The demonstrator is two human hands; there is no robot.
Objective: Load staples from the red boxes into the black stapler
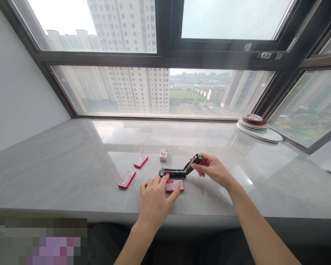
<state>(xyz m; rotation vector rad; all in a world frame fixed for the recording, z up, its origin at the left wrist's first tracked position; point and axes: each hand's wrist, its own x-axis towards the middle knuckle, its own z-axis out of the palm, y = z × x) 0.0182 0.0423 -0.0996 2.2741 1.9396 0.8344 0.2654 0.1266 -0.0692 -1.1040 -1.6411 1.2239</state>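
A black stapler (173, 172) lies on the grey stone ledge, hinged wide apart, with its upper arm tilted up to the right. My right hand (212, 168) pinches the end of that raised arm between thumb and fingers. Fingers apart, my left hand (155, 197) rests at the front of the stapler, its index fingertip against the base's left part. The left thumb is over a red-and-white staple box (174, 185) just in front of the stapler, partly hiding it. Whether that thumb presses on the box, I cannot tell.
Two more red-and-white boxes, one nearer (127, 179) and one farther (141, 161), lie to the left. Behind the stapler stands a small white box (163, 155). Stacked plates (260, 133) sit at the back right by the window frame (160, 60). The ledge's front edge (204, 218) runs before me.
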